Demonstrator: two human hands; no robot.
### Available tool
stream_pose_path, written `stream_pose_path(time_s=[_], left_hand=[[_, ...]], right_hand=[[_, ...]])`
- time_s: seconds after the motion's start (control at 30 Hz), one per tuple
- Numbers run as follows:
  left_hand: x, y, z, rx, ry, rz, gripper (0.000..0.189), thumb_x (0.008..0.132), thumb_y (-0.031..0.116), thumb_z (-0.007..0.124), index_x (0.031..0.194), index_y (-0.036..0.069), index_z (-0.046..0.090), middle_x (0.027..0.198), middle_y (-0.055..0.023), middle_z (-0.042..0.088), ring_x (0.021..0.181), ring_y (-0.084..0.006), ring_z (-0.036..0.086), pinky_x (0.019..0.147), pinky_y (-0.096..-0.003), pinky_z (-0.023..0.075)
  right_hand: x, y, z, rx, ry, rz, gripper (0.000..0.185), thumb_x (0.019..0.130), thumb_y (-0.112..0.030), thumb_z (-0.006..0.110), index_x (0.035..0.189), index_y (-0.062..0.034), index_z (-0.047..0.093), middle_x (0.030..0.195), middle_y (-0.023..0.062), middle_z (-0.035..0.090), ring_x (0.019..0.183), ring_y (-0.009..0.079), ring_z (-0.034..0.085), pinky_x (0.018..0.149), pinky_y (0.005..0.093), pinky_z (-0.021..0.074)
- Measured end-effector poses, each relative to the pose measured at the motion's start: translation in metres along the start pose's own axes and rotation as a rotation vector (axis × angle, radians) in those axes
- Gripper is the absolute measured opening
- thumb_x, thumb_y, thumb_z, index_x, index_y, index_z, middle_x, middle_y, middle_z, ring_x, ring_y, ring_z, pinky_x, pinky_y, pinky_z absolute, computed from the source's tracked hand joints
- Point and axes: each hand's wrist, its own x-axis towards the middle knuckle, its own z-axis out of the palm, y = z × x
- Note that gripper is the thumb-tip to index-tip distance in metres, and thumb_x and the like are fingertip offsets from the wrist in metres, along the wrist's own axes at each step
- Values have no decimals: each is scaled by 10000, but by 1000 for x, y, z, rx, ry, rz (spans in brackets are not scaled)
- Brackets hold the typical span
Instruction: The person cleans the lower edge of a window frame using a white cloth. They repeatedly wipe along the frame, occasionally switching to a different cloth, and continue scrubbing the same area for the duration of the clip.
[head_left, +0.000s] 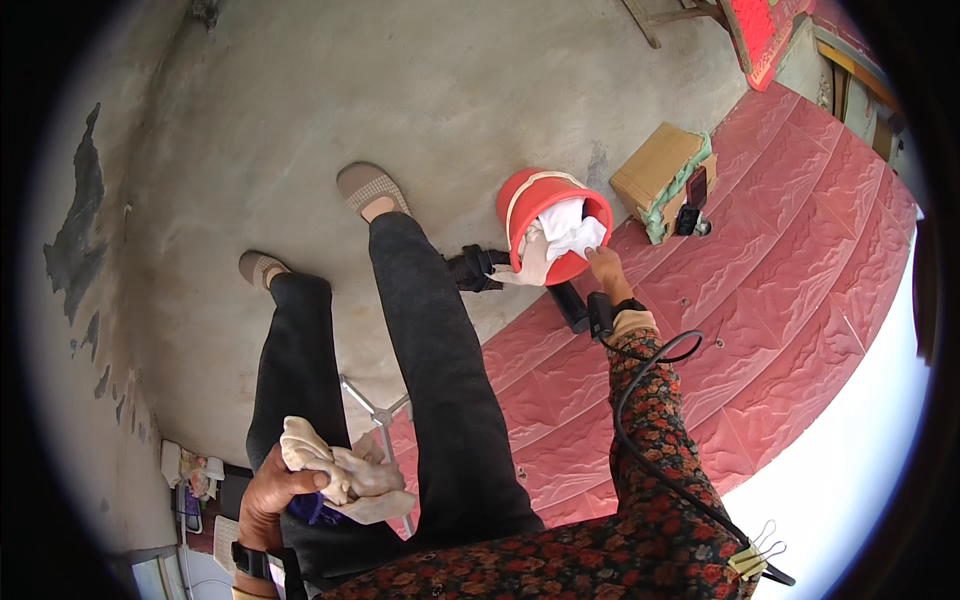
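My left hand (281, 487) grips a bundle of cream-coloured cloth (349, 476) above my lap, with a bit of purple fabric below it. On the other side, my right hand (606, 268) reaches to the rim of a red plastic bucket (517, 195) and pinches the edge of a white cloth (581, 236). The bucket leans with its mouth towards me and holds white and beige cloths, one of which (529, 262) hangs over the rim. Dark fabric (476, 268) lies on the floor against the bucket.
A cardboard box (660, 169) with green lining, a dark red phone-like object (697, 187) and small black items stands beyond the bucket. A black cylindrical object (568, 306) lies near my right wrist. Metal stand legs (381, 415) are between my legs. A cable runs along my right sleeve.
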Motion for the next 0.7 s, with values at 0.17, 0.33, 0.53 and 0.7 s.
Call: stream_pose_path(time_s=[0.17, 0.33, 0.53, 0.7], left_hand=[[0, 7, -4, 30, -47, -31, 429, 729, 104, 819, 1104, 17, 630, 972, -42, 694, 902, -147, 652, 851, -286, 514], [-11, 9, 3, 4, -40, -32, 453, 718, 105, 832, 1116, 10, 638, 986, -43, 693, 906, -148, 651, 853, -289, 511], [0, 4, -12, -51, -18, -23, 455, 693, 39, 812, 1106, -4, 624, 962, -53, 699, 899, -150, 658, 843, -293, 519], [12, -1, -24, -41, -47, -16, 453, 697, 40, 812, 1107, -6, 623, 960, -52, 700, 890, -146, 659, 839, -285, 518]], right_hand=[[-50, -1, -23, 19, 185, -84, 366, 875, -265, 644, 1077, 36, 692, 1058, 245, 691, 1066, 386, 646, 927, 432, 495], [-54, -32, -19, 23, 38, -186, 342, 845, -196, 695, 1100, 32, 687, 1042, 238, 703, 994, 310, 685, 855, 361, 522], [-15, -52, 64, 168, 36, 7, 394, 777, -290, 690, 1045, -2, 711, 1014, 245, 705, 995, 398, 674, 888, 425, 522], [-15, -43, 72, 179, 268, 62, 277, 778, -191, 643, 954, 16, 698, 928, 244, 700, 905, 358, 685, 804, 419, 517]])
